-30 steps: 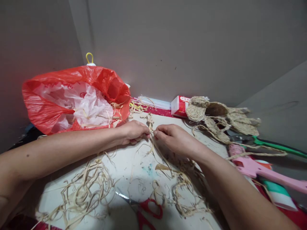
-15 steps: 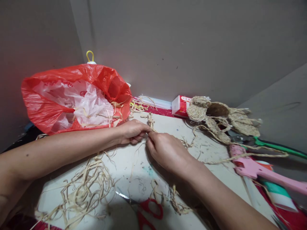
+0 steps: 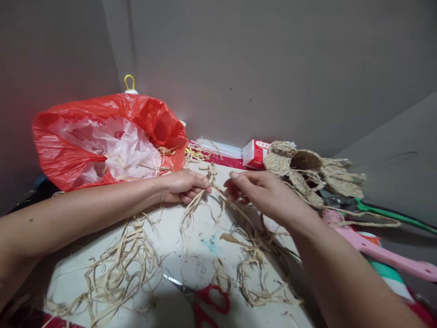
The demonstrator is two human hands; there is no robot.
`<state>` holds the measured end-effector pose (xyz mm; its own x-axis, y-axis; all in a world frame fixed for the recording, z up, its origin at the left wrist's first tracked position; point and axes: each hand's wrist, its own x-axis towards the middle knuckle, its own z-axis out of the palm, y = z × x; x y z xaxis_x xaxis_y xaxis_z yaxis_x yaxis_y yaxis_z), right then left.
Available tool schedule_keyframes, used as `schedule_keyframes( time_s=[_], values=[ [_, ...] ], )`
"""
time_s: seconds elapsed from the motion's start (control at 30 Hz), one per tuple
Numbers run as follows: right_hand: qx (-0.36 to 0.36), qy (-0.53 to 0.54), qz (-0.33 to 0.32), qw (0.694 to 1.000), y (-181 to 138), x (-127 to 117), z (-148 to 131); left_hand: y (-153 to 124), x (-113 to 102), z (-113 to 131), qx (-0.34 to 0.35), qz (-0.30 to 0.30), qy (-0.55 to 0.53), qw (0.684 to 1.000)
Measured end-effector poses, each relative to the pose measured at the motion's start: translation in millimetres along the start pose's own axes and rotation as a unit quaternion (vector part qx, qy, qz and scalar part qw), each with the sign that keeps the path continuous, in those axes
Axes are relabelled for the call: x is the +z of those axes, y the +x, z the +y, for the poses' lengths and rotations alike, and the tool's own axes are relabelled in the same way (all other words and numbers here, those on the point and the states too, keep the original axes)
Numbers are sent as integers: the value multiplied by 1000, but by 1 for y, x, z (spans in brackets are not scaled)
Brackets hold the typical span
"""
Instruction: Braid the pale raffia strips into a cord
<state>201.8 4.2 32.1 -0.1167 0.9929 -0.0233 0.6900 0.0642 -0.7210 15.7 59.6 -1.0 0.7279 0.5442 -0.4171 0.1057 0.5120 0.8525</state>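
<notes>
My left hand (image 3: 187,186) is closed in a pinch on dry straw strands (image 3: 193,207) at the lower end of a knotted straw cord (image 3: 211,172). Loose strands hang down from its fingertips. To the right, my right hand (image 3: 254,189) is raised off the cord, thumb stretched out and fingers loosely bent, with nothing plainly gripped. Longer strands run from the left fingertips past it toward a tangled straw length (image 3: 256,264) on the white tabletop (image 3: 177,255). Below, scissors with red handles (image 3: 213,300) lie partly in shadow.
A pile of straw strands (image 3: 126,269) lies front left. Behind my left arm sits a red plastic bag (image 3: 58,155) with a white bag inside. At back right are woven straw pieces (image 3: 280,157) and a red-white box (image 3: 254,152). A pink tool (image 3: 378,248) and green-handled tool (image 3: 392,212) lie right.
My right hand has let go beside my left fingertips and moved right and up, its fingers loosening. The strands now spread out below, and the tangled straw at right shows more. My left hand keeps its pinch.
</notes>
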Motion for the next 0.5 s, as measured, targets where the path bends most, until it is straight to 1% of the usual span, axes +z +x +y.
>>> schedule_keyframes(
  time_s=[0.1,0.2,0.3,0.4,0.5],
  values=[
    [-11,75,-63,995,11,20,12,0,-1,-1,2,-28,-1,1000],
    [-25,99,-73,992,14,35,15,2,-3,-2,4,-45,0,999],
    [-21,119,-86,989,14,39,17,3,-5,-2,1,-61,11,998],
    [1,152,-92,984,15,39,19,3,-3,0,-5,-56,19,998],
    [57,223,-119,966,16,37,18,1,1,5,-11,-37,46,998]
  ],
)
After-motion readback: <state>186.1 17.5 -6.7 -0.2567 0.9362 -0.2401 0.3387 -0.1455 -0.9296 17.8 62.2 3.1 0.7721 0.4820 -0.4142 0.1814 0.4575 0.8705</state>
